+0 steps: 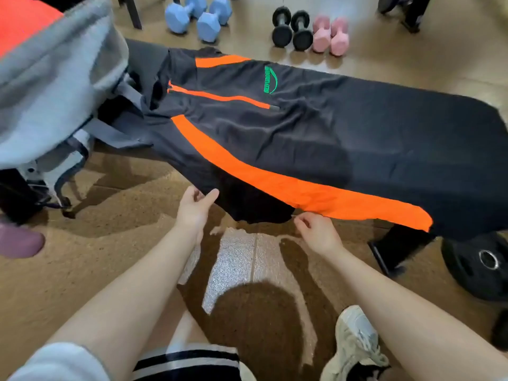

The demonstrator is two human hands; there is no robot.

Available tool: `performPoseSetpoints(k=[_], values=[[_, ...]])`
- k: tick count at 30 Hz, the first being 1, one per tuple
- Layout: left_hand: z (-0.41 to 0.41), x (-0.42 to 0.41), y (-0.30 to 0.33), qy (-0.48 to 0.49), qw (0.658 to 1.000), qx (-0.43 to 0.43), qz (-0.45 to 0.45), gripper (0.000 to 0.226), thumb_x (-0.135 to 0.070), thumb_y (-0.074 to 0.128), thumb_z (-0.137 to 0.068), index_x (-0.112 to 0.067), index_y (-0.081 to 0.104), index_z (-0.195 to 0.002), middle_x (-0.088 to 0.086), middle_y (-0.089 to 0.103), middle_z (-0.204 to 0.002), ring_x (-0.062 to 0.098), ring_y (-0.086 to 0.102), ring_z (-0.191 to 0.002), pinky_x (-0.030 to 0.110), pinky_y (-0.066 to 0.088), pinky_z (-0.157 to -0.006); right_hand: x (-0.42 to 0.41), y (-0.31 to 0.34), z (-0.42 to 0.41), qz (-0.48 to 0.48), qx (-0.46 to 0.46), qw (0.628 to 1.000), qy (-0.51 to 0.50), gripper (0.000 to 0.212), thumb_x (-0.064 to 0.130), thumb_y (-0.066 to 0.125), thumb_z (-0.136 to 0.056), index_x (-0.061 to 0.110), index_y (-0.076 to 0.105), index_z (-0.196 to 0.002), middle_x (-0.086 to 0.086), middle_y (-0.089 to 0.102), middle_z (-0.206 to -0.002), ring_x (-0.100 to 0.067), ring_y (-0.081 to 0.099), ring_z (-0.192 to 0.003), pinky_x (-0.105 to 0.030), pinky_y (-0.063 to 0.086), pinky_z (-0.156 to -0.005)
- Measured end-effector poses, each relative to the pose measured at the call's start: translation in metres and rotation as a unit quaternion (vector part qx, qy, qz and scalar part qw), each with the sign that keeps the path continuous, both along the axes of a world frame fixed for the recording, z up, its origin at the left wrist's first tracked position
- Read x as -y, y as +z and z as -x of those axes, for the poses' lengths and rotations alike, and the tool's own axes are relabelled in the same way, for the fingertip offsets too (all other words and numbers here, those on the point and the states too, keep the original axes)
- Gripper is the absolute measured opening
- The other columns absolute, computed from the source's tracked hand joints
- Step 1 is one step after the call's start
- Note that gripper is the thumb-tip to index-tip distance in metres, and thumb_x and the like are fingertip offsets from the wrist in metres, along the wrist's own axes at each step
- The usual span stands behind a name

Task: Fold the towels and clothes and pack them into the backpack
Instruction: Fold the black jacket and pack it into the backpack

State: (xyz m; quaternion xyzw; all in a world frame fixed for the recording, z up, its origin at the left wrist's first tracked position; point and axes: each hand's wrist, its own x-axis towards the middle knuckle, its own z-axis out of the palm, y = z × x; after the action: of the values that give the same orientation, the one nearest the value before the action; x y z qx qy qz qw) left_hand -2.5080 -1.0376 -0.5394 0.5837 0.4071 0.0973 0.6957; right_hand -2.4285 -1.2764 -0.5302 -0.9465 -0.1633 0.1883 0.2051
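A black sports top (316, 127) with orange stripes and a green logo lies spread along a black bench (467, 111); its near part hangs over the bench's front edge. My left hand (195, 209) pinches the hanging black edge between thumb and fingers. My right hand (317, 229) pinches the orange hem a little further right, fingers curled. The grey backpack (55, 86) stands at the left end of the bench, its straps hanging down, with something orange-red showing at its top.
Blue dumbbells (198, 15), black dumbbells (292, 28) and pink dumbbells (331, 35) lie on the floor behind the bench. A black weight plate (483, 268) rests on the floor at right. A purple object (19, 243) sits at the left edge. My shoe (354, 342) is below.
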Motion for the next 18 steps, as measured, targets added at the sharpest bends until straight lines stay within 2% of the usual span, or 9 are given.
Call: performPoseSetpoints(k=[2, 4, 6, 9, 10, 12, 13, 15, 18], values=[[-0.003, 0.002, -0.014, 0.005, 1.0, -0.007, 0.008, 0.011, -0.016, 0.063, -0.087, -0.021, 0.054, -0.092, -0.001, 0.056, -0.091, 0.012, 0.051, -0.08, 0.022, 0.04, -0.073, -0.001, -0.015, -0.002, -0.084, -0.097, 0.981, -0.149, 0.027, 0.019, 0.051, -0.095, 0.004, 0.059, -0.115, -0.013, 0.064, -0.109, -0.027, 0.059, -0.098, -0.027, 0.042, -0.077], [-0.003, 0.004, -0.025, -0.001, 0.999, -0.018, 0.032, 0.008, -0.016, 0.062, -0.087, -0.021, 0.057, -0.09, -0.001, 0.061, -0.095, 0.012, 0.056, -0.088, 0.022, 0.044, -0.078, -0.007, -0.024, 0.0, -0.216, -0.212, 0.917, -0.258, 0.027, 0.013, 0.052, -0.095, 0.0, 0.05, -0.118, -0.012, 0.059, -0.109, -0.019, 0.059, -0.086, -0.021, 0.051, -0.068], [0.0, 0.009, -0.033, -0.01, 0.997, -0.049, 0.052, 0.007, -0.013, 0.064, -0.086, -0.016, 0.058, -0.087, 0.001, 0.063, -0.093, 0.017, 0.059, -0.093, 0.027, 0.046, -0.085, -0.014, -0.029, 0.002, -0.305, -0.286, 0.856, -0.304, 0.033, 0.012, 0.052, -0.095, 0.004, 0.043, -0.125, -0.012, 0.052, -0.127, -0.021, 0.058, -0.104, -0.029, 0.052, -0.084], [0.012, 0.02, -0.041, -0.05, 0.993, -0.089, 0.066, 0.018, -0.01, 0.064, -0.085, -0.011, 0.06, -0.102, 0.0, 0.065, -0.1, 0.012, 0.06, -0.092, 0.021, 0.045, -0.082, -0.021, -0.041, 0.001, -0.325, -0.321, 0.83, -0.32, 0.047, 0.017, 0.054, -0.095, 0.012, 0.035, -0.138, 0.002, 0.04, -0.136, -0.019, 0.046, -0.122, -0.034, 0.04, -0.1], [0.017, 0.025, -0.042, -0.066, 0.991, -0.091, 0.069, 0.021, -0.008, 0.064, -0.085, -0.011, 0.06, -0.106, 0.0, 0.065, -0.102, 0.008, 0.06, -0.089, 0.016, 0.044, -0.077, -0.023, -0.045, 0.002, -0.322, -0.325, 0.829, -0.321, 0.043, 0.019, 0.054, -0.094, 0.014, 0.04, -0.134, 0.001, 0.042, -0.134, -0.02, 0.047, -0.12, -0.033, 0.041, -0.098], [0.026, 0.032, -0.041, -0.105, 0.987, -0.111, 0.058, 0.022, -0.009, 0.062, -0.086, -0.013, 0.061, -0.108, -0.001, 0.064, -0.102, 0.006, 0.058, -0.086, 0.014, 0.043, -0.075, -0.028, -0.049, 0.008, -0.292, -0.296, 0.856, -0.306, 0.011, 0.022, 0.056, -0.093, 0.015, 0.053, -0.102, -0.008, 0.056, -0.121, -0.023, 0.054, -0.107, -0.031, 0.045, -0.084], [0.029, 0.035, -0.039, -0.122, 0.983, -0.129, 0.051, 0.021, -0.011, 0.062, -0.087, -0.013, 0.061, -0.108, -0.002, 0.063, -0.098, 0.007, 0.057, -0.085, 0.017, 0.042, -0.079, -0.028, -0.051, 0.013, -0.286, -0.275, 0.865, -0.306, 0.007, 0.021, 0.056, -0.093, 0.018, 0.053, -0.088, -0.007, 0.06, -0.107, -0.022, 0.056, -0.097, -0.03, 0.044, -0.077], [0.036, 0.038, -0.033, -0.145, 0.978, -0.141, 0.041, 0.014, -0.012, 0.059, -0.09, -0.012, 0.06, -0.104, -0.003, 0.06, -0.086, 0.007, 0.055, -0.075, 0.02, 0.044, -0.076, -0.023, -0.051, 0.022, -0.271, -0.217, 0.885, -0.311, 0.028, 0.019, 0.056, -0.093, 0.026, 0.042, -0.07, 0.004, 0.05, -0.077, -0.013, 0.048, -0.071, -0.026, 0.036, -0.063], [0.043, 0.04, -0.014, -0.131, 0.983, -0.123, -0.038, 0.006, -0.014, 0.06, -0.089, -0.008, 0.06, -0.087, 0.005, 0.062, -0.079, 0.016, 0.058, -0.069, 0.027, 0.047, -0.066, -0.011, -0.021, 0.033, -0.21, -0.06, 0.939, -0.266, 0.032, 0.018, 0.059, -0.09, 0.021, 0.038, -0.065, 0.006, 0.037, -0.06, -0.01, 0.034, -0.056, -0.022, 0.03, -0.055]])
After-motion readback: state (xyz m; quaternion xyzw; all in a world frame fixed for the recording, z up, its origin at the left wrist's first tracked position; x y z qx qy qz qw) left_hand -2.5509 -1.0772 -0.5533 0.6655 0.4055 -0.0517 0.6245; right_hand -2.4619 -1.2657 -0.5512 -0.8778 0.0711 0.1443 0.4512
